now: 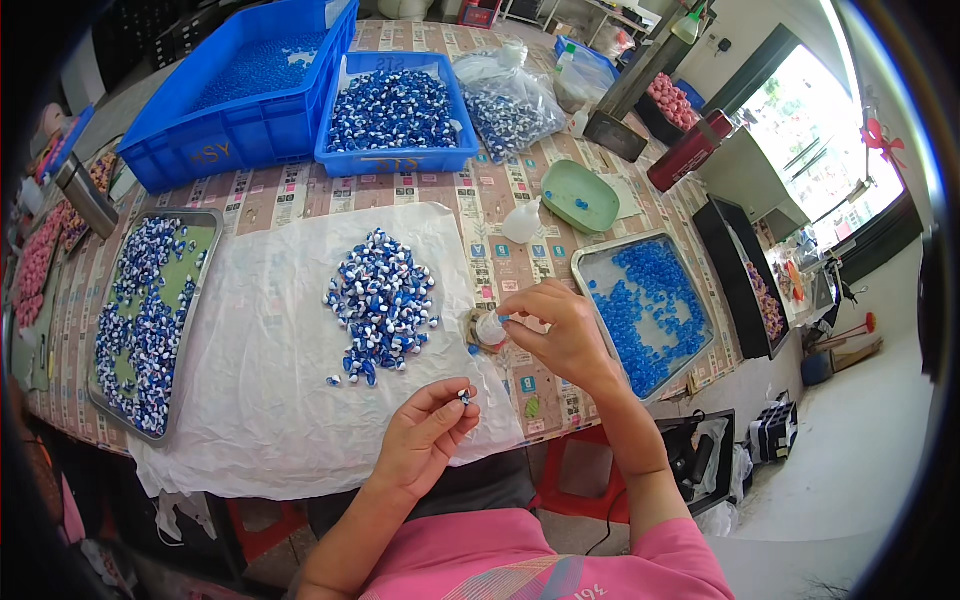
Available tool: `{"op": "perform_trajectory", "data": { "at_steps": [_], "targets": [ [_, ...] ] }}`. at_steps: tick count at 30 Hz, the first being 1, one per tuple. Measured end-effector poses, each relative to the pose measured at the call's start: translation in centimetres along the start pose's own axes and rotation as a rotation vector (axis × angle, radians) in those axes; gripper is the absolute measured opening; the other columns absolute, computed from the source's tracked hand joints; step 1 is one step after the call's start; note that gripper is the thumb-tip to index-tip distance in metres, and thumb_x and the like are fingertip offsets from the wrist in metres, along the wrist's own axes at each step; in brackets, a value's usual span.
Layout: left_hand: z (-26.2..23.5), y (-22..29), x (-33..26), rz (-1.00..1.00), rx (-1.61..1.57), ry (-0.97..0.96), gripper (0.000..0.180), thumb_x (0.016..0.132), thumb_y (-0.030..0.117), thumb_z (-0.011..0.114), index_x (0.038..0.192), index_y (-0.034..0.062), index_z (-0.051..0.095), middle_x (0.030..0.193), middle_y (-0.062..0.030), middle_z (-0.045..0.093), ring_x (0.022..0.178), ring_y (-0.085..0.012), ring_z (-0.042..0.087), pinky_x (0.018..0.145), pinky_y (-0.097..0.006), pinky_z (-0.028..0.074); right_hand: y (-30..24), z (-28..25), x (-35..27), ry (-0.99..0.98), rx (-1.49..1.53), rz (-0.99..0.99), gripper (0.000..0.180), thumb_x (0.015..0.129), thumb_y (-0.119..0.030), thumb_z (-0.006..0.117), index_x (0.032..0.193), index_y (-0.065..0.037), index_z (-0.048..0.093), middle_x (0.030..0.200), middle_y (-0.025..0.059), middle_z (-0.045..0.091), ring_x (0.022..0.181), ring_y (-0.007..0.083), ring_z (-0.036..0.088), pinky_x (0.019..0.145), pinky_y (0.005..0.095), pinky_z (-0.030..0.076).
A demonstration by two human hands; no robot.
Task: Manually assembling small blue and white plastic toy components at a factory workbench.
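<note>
My left hand (pixel 425 430) pinches a small blue-and-white piece (pixel 464 397) between thumb and fingers, above the front edge of a white sheet (pixel 260 400). My right hand (pixel 560 335) is closed at the fingertips on what looks like a small blue bead (pixel 504 318). Those fingertips are right beside a small white-topped container (pixel 490 328) on the table. A loose heap of blue-and-white pieces (pixel 385 300) lies on the sheet, beyond my left hand. To the right of my right hand is a metal tray (pixel 580 262) with many clear blue beads (pixel 650 310).
A metal tray (pixel 208 270) of blue-and-white pieces stands at the left. At the back are blue crates (pixel 220 145), a filled plastic bag (pixel 505 95) and a green dish (pixel 570 185). A white squeeze bottle (pixel 521 222) stands beyond my right hand. A black tray (pixel 740 290) is far right.
</note>
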State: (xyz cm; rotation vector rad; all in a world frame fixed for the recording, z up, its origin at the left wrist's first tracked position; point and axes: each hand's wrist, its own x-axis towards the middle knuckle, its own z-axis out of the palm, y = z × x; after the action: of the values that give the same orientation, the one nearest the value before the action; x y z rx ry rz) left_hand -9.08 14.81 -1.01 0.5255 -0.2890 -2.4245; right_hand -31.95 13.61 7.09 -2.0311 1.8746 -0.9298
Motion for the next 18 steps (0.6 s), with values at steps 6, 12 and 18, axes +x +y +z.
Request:
{"op": "perform_trajectory", "data": {
  "at_steps": [6,12,18],
  "targets": [
    [0.0,-0.1,0.1,0.011,0.005,0.016,0.026,0.096,0.0,0.059,0.122,0.0003,0.059,0.115,-0.011,0.065,0.096,-0.0157,0.067,0.09,-0.028,0.056,-0.2,-0.2,-0.2,0.018,-0.037,-0.035,0.019,0.074,-0.003,0.075,0.093,-0.006,0.073,0.091,0.0056,0.072,0.083,0.019,0.065,0.069,0.0309,0.052],
    [-0.6,-0.4,0.4,0.013,0.002,0.004,0.027,0.096,0.002,0.059,0.123,0.0003,0.058,0.116,-0.011,0.065,0.096,-0.0157,0.067,0.089,-0.028,0.056,-1.9,-0.1,-1.5,0.018,0.095,-0.061,0.02,0.072,0.0,0.076,0.091,-0.005,0.074,0.089,0.006,0.072,0.083,0.0192,0.066,0.073,0.03,0.051],
    [-0.8,-0.7,0.7,0.008,0.011,-0.025,0.029,0.096,0.002,0.06,0.125,-0.0011,0.057,0.113,-0.0101,0.066,0.099,-0.0164,0.067,0.092,-0.029,0.055,-3.7,1.0,-4.1,-0.106,0.36,-0.001,0.019,0.074,-0.001,0.074,0.093,-0.006,0.072,0.091,0.0072,0.071,0.088,0.0239,0.065,0.082,0.0354,0.05]
  ]
}}
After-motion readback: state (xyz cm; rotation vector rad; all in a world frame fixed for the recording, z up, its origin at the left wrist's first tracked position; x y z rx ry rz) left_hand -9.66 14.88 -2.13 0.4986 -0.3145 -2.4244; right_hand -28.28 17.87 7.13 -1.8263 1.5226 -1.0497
